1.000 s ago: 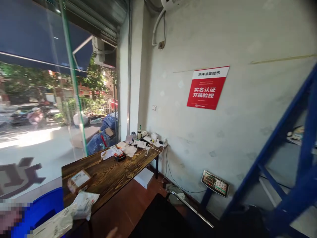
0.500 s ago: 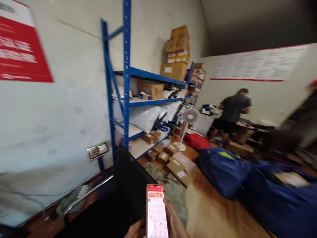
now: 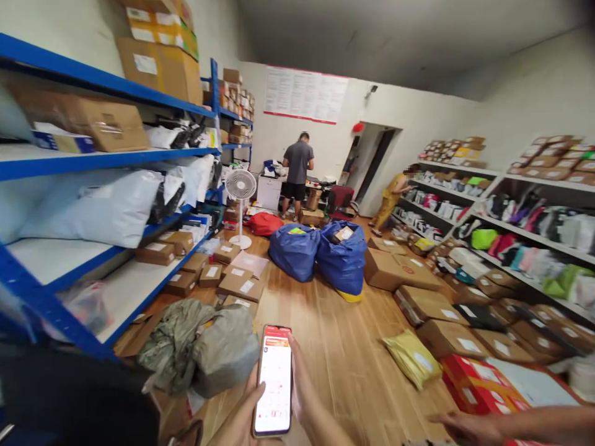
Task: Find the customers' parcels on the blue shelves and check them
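Observation:
My left hand [image 3: 260,415] is at the bottom middle of the view, closed around a smartphone [image 3: 274,379] held upright. The phone's lit screen shows a red and white app page. My thumb lies on the phone's left edge and my fingers wrap its right edge. My right hand [image 3: 460,426] reaches in low from the bottom right corner. Its fingers are stretched out to the left and hold nothing. It hovers near a red box [image 3: 478,385] on the floor.
Blue shelving [image 3: 106,158] with parcels lines the left, white shelves [image 3: 534,238] the right. Cardboard boxes [image 3: 242,285], grey sacks [image 3: 204,344], a yellow mailer [image 3: 411,358] and two blue bags [image 3: 341,257] cover the wood floor. A fan [image 3: 242,204] stands behind. Two people [image 3: 297,170] work at the back.
My view has swung right, from the window desk past the red wall sign to the storeroom. The phone has come into view in my left hand, and my right hand has appeared.

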### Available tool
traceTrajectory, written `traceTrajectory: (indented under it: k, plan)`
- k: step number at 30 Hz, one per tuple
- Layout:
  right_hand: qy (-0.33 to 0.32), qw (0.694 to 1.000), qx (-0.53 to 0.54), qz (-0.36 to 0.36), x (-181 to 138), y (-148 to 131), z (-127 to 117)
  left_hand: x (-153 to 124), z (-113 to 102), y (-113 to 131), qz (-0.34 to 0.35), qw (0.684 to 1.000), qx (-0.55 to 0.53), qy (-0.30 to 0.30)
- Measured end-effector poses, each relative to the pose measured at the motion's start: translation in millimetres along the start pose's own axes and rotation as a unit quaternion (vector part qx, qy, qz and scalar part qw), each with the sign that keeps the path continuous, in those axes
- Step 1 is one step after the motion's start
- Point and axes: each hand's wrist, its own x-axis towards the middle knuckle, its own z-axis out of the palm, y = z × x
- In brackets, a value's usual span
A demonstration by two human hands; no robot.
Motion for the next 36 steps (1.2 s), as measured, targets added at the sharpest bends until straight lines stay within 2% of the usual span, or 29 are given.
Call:
traceTrajectory:
  k: [3,8,13,19,23,28,32,36]
  plan:
    - [-0.004,0.998,-0.036,-0.049,9,-33,-30,29,27,9,-0.036,0.998,-0.031,-0.032]
    - [-0.03,0.991,-0.094,-0.093,21,-75,-68,71,63,17,-0.014,0.995,-0.055,-0.083]
    - [0.027,0.984,-0.106,-0.143,32,-102,-78,100,87,18,-0.016,0.997,-0.013,-0.074]
    - [0.07,0.978,-0.081,-0.18,52,-114,-82,108,109,40,-0.011,0.992,0.063,-0.106]
    - [0.089,0.978,-0.043,-0.185,56,-115,-80,113,114,55,-0.021,0.99,0.062,-0.121]
    - [0.08,0.98,0.042,-0.175,55,-119,-68,127,105,68,-0.024,0.987,0.061,-0.146]
    - [0.097,0.976,0.017,-0.192,55,-114,-60,134,97,74,-0.026,0.986,0.031,-0.163]
    - [0.139,0.968,-0.005,-0.209,59,-103,-59,134,94,78,-0.024,0.989,0.008,-0.145]
